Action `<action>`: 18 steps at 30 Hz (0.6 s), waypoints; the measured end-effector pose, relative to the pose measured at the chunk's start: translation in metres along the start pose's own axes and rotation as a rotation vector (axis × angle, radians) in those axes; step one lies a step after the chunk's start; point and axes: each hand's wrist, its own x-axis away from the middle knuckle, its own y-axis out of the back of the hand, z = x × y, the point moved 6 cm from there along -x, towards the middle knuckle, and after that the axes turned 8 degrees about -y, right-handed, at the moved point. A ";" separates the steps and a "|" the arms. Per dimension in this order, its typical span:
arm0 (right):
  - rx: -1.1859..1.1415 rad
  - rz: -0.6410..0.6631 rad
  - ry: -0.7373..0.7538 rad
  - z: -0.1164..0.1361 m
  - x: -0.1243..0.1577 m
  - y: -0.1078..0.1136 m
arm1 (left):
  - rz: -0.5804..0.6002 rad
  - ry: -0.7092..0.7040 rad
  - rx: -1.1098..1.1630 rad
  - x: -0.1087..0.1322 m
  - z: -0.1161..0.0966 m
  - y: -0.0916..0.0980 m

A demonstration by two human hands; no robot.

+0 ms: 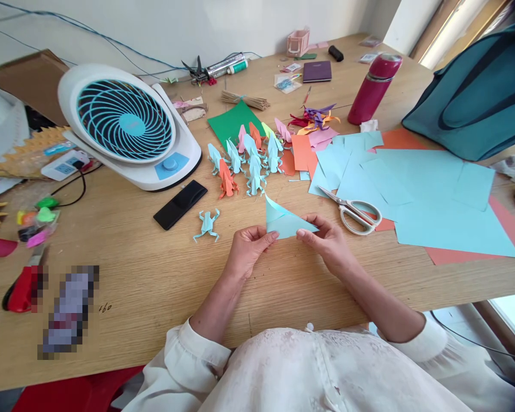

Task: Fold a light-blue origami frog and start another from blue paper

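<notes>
Between both hands is a light blue sheet of paper (285,225), folded into a triangle with a raised flap along its upper left. My left hand (251,246) pinches its lower left corner, thumb on top. My right hand (326,240) grips the right corner between thumb and fingers. A single light blue origami frog (206,225) lies left of my left hand. Beyond the sheet stand several folded paper frogs (254,171) in blue, orange, pink and yellow. Right of my right hand lies a pair of scissors (358,216) with white handles.
Light blue paper sheets (438,200) spread over orange ones on the right. A white fan (129,126), a black phone-like slab (180,205) and a red-handled cutter (23,289) are on the left. A magenta flask (374,91) and teal bag (476,97) stand at the back right.
</notes>
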 end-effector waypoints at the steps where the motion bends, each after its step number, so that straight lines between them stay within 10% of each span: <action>1: 0.001 -0.011 0.010 0.001 -0.001 0.004 | 0.010 0.009 -0.017 0.000 0.000 0.001; 11: 0.294 0.077 -0.060 -0.011 0.017 0.014 | 0.196 0.151 -0.161 0.011 0.010 0.002; 18: 0.698 -0.024 0.012 -0.012 0.054 0.019 | 0.298 -0.078 -0.490 0.026 0.004 -0.010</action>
